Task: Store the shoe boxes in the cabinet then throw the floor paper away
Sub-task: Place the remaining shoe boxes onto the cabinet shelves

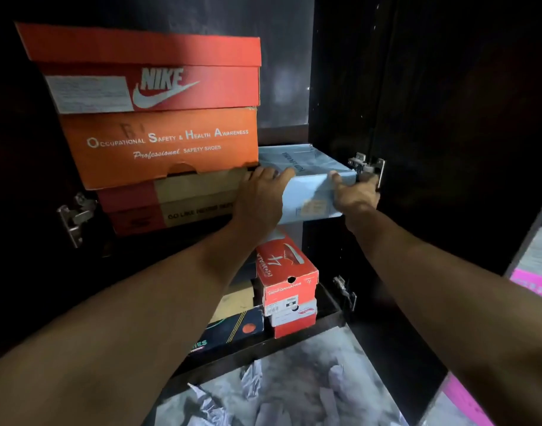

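Left hand (pixel 259 195) and right hand (pixel 354 195) — each grip closed on pale blue box (pixel 309 182), cabinet (pixel 417 118) shelf

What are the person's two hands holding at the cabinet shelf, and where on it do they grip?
Both hands hold the light blue box: the left hand at its left front corner, the right hand at its right front corner.

You face a dark cabinet (pixel 340 87) with a dull grey back panel (pixel 282 72) that catches faint light. Metal hinges (pixel 368 167) sit on its side walls, and its door (pixel 463 118) stands open on your right. Below, the floor (pixel 294 370) is mottled grey. A pink strip (pixel 533 287) shows at the far right edge.
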`<state>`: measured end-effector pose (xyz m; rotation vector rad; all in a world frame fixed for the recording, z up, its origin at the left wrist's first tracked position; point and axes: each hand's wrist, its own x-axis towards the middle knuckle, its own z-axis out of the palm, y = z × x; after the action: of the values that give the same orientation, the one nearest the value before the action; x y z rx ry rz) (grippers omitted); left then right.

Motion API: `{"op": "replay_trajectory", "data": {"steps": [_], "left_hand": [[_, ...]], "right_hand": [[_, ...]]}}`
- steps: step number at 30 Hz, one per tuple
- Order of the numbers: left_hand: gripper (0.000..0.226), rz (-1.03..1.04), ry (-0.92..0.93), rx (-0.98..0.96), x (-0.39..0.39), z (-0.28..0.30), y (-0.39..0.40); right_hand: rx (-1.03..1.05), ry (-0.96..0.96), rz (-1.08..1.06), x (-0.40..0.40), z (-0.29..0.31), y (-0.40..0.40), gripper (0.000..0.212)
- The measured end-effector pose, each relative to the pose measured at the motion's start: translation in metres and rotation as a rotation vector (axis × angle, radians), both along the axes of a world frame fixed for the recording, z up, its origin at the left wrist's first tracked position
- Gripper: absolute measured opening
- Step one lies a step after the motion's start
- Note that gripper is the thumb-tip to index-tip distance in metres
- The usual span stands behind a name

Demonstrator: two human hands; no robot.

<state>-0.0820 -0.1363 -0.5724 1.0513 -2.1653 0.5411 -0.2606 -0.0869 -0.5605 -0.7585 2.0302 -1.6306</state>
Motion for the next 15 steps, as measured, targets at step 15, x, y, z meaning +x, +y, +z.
{"op": "replay_trajectory", "data": {"steps": [15], "left_hand": [[0.036, -0.043, 0.071, 0.073, -0.012, -0.025, -0.001]], "right_hand": [[-0.157, 0.080, 0.247, -0.012, -0.023, -0.004, 0.071]]}}
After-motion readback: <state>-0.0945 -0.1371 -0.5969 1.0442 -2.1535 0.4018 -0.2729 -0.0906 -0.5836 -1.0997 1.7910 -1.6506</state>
